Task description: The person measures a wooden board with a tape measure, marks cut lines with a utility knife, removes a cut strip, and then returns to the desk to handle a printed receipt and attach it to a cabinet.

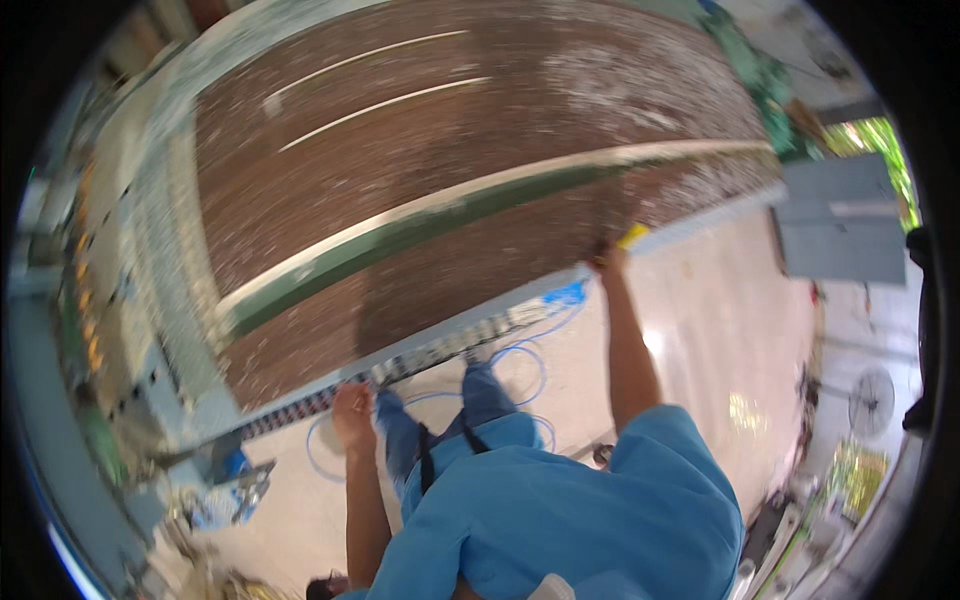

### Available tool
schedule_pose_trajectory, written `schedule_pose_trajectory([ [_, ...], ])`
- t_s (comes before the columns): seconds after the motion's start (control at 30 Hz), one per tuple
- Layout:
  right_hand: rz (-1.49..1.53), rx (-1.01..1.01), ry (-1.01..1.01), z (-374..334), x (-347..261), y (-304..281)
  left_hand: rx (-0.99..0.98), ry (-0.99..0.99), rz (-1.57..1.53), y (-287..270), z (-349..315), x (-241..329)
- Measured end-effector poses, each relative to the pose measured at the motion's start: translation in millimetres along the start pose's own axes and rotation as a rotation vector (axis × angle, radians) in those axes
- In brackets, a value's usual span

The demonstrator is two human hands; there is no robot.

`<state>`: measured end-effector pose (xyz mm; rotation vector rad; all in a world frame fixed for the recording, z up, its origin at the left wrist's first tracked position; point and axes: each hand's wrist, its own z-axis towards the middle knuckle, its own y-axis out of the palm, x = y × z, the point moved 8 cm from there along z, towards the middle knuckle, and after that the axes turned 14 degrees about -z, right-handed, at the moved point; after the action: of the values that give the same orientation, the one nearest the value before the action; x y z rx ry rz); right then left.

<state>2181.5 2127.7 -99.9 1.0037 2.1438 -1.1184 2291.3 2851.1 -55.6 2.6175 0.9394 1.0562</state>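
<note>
Before me lies a wide machine bed with a brown surface (430, 315) dusted in white. My right hand (608, 260) reaches over its near edge, fingers closed and blurred, with a small yellow object (633, 236) right beside them. I cannot make out what kind of object it is or whether the fingers hold it. Nearer to me on the left, my left hand (352, 412) is at the bed's front edge, its fingers smeared by motion. A long beam (430, 215), pale on top and green on its side, lies across the bed beyond both hands.
Two thin pale strips (385, 108) lie farther back on the bed. A blue hose (520, 350) loops over the floor by my feet. At the right stand a grey panel (840, 220) and a round fan (871, 402). Green cloth (765, 85) hangs at the bed's far right corner.
</note>
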Motion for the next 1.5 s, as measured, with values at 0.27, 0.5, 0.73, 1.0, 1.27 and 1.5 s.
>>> schedule_pose_trajectory([
  [0.27,0.292,-0.237,0.259,12,27,7,-0.302,-0.042,-0.169,110,22,-60],
  [0.5,0.385,-0.440,0.045,-16,23,-22,-0.102,0.163,-0.621,99,-35,-79],
  [0.73,0.414,-0.493,0.012,-100,65,-48,-0.347,0.177,-0.724,89,-109,-79],
  [1.0,0.414,-0.410,-0.163,19,39,-142,-0.300,0.166,-0.727,56,-167,-83],
  [1.27,0.751,-0.447,-0.094,193,-40,-184,-0.169,0.282,-0.768,57,-189,-81],
  [1.5,0.882,-0.370,-0.004,276,-88,-213,-0.160,0.482,-0.683,66,-222,-79],
])
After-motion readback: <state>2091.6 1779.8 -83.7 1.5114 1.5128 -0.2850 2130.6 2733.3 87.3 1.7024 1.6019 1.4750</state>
